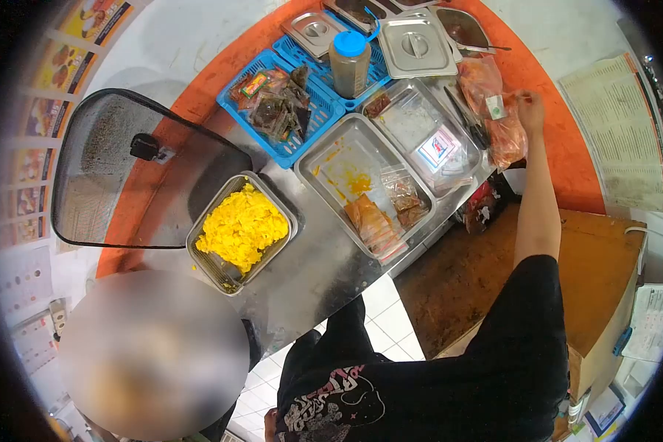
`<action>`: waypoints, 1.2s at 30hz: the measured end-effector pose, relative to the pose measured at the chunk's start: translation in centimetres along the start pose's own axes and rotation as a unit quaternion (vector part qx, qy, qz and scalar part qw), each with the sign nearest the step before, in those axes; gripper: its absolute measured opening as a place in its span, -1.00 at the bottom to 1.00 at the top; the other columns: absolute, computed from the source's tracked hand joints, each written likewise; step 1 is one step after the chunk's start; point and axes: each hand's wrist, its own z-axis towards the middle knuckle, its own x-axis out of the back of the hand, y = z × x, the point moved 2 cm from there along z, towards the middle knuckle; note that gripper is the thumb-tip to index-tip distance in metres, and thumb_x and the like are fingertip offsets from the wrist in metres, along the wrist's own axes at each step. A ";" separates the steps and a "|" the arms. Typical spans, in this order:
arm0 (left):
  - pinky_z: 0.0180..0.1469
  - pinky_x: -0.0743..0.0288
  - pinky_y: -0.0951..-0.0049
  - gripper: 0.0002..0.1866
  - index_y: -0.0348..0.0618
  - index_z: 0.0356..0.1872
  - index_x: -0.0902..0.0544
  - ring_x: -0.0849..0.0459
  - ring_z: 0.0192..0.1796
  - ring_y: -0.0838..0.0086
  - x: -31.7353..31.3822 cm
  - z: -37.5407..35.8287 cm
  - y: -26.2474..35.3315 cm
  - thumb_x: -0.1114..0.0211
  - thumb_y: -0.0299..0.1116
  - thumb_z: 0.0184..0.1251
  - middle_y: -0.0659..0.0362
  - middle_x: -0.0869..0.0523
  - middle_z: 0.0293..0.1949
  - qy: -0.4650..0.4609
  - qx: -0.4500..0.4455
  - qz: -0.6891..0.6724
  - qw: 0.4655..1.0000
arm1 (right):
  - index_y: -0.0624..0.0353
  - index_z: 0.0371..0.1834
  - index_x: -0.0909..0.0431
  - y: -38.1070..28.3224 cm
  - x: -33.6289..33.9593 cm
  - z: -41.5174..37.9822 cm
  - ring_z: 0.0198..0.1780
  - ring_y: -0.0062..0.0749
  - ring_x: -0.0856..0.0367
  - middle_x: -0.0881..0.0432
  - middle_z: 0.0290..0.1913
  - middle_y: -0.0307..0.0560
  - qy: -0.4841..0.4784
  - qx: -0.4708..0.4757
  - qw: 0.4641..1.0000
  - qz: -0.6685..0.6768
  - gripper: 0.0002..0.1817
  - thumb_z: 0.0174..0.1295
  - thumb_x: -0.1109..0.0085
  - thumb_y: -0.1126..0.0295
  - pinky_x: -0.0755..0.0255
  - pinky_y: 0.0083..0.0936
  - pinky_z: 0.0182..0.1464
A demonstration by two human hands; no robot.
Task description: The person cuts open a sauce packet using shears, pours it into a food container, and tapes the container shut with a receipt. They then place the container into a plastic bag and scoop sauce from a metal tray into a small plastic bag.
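Note:
My right hand point(531, 114) reaches to the far right of the counter, its fingers curled at the edge of a clear plastic bag point(507, 141) with orange-pink contents. Against it lies a similar bag point(480, 77), with a white label point(496, 107) between the two. Dark-handled utensils point(465, 118) rest just left of the bags. Low at the bottom edge, a small part of my left hand point(270, 425) shows beside my black shirt; its fingers are mostly hidden.
A steel tray point(309, 158) holds sauce smears and packets. Nearby are a clear lidded container point(409, 110), blue baskets point(237, 118), a blue-capped bottle point(350, 70) and a tub of yellow food point(243, 228). A mesh cover point(96, 177) stands left; another person point(155, 353) is close at lower left.

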 end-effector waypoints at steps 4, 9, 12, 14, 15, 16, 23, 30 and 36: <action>0.00 -0.57 0.22 -0.70 -0.20 -0.04 -0.68 -0.74 -0.11 0.18 -0.1 -0.1 0.6 -0.15 -0.26 0.36 -0.03 -0.76 -0.17 -0.001 -0.009 -0.007 1.000 | 0.26 -0.18 -0.68 -5.4 5.0 -0.4 -0.13 -0.52 -0.59 -0.69 -0.20 -0.17 0.079 -0.110 0.975 0.179 -0.69 0.32 -0.32 0.18 -0.46 -0.50 -0.06; -0.02 -0.58 0.25 -0.72 -0.22 -0.02 -0.67 -0.75 -0.13 0.21 1.0 -0.1 1.5 -0.19 -0.32 0.35 -0.02 -0.77 -0.19 -0.005 -0.048 0.006 0.999 | 0.26 -0.20 -0.66 -10.7 8.3 -1.3 -0.15 -0.61 -0.55 -0.67 -0.25 -0.23 0.070 -0.038 0.963 0.256 -0.74 0.32 -0.33 0.24 -0.43 -0.58 -0.09; -0.03 -0.58 0.26 -0.72 -0.24 -0.01 -0.66 -0.75 -0.15 0.22 2.8 0.1 4.2 -0.21 -0.35 0.34 -0.02 -0.77 -0.20 -0.020 -0.117 0.047 0.992 | 0.26 -0.21 -0.64 -17.8 10.0 -3.2 -0.15 -0.62 -0.55 -0.66 -0.26 -0.23 -0.030 -0.027 0.944 0.327 -0.78 0.31 -0.32 0.29 -0.43 -0.59 -0.09; -0.04 -0.58 0.27 -0.70 -0.25 0.02 -0.64 -0.76 -0.15 0.24 4.4 -0.1 6.7 -0.22 -0.34 0.34 -0.01 -0.77 -0.20 -0.070 -0.087 0.114 0.987 | 0.26 -0.22 -0.64 -23.0 10.4 -6.9 -0.16 -0.62 -0.55 -0.66 -0.26 -0.23 -0.087 -0.028 0.939 0.331 -0.80 0.30 -0.33 0.33 -0.43 -0.59 -0.09; -0.04 -0.58 0.27 -0.68 -0.26 0.04 -0.62 -0.76 -0.15 0.24 5.2 -0.3 8.1 -0.23 -0.32 0.35 -0.01 -0.77 -0.21 -0.103 -0.062 0.152 0.981 | 0.25 -0.21 -0.64 -25.4 10.6 -8.4 -0.18 -0.62 -0.56 -0.66 -0.27 -0.24 -0.124 -0.028 0.947 0.295 -0.85 0.28 -0.31 0.39 -0.44 -0.59 -0.09; -0.04 -0.57 0.27 -0.65 -0.27 0.06 -0.61 -0.76 -0.13 0.24 6.2 -1.3 11.6 -0.25 -0.29 0.35 -0.01 -0.77 -0.21 -0.101 -0.088 0.167 0.977 | 0.24 -0.20 -0.64 -28.0 11.0 -9.9 -0.19 -0.62 -0.56 -0.66 -0.28 -0.25 -0.162 -0.027 0.953 0.255 -0.88 0.26 -0.29 0.45 -0.44 -0.59 -0.09; 0.29 -0.39 0.21 -0.47 -0.21 0.29 -0.44 -0.54 0.26 0.09 9.7 -11.3 34.8 -0.33 -0.40 0.31 -0.05 -0.57 0.19 0.087 -0.541 0.053 0.835 | 0.24 -0.34 -0.59 -48.5 9.3 -23.6 -0.23 -0.15 -0.65 -0.64 -0.33 0.02 -0.523 0.157 0.804 0.237 -0.92 0.10 -0.27 0.52 -0.49 -0.34 -0.15; 0.05 -0.49 0.20 -0.78 -0.18 -0.11 -0.65 -0.65 -0.02 0.14 9.2 -10.3 33.4 -0.34 -0.40 0.24 0.06 -0.70 -0.15 0.056 -0.664 0.060 0.743 | 0.16 -0.27 -0.52 -60.0 9.6 -36.9 -0.20 -0.02 -0.59 -0.62 -0.34 -0.05 -0.569 0.261 0.736 0.256 -0.87 0.14 -0.24 0.48 -0.39 -0.21 -0.06; -0.23 -0.52 0.20 -0.88 -0.13 -0.20 -0.67 -0.68 -0.27 0.10 10.7 -7.7 25.8 -0.29 -0.47 0.26 0.07 -0.70 -0.31 0.031 -0.644 -0.070 0.761 | 0.15 -0.28 -0.52 -64.1 8.6 -43.4 -0.22 -0.02 -0.63 -0.64 -0.35 -0.01 -0.570 0.247 0.739 0.262 -0.87 0.14 -0.26 0.45 -0.42 -0.20 -0.09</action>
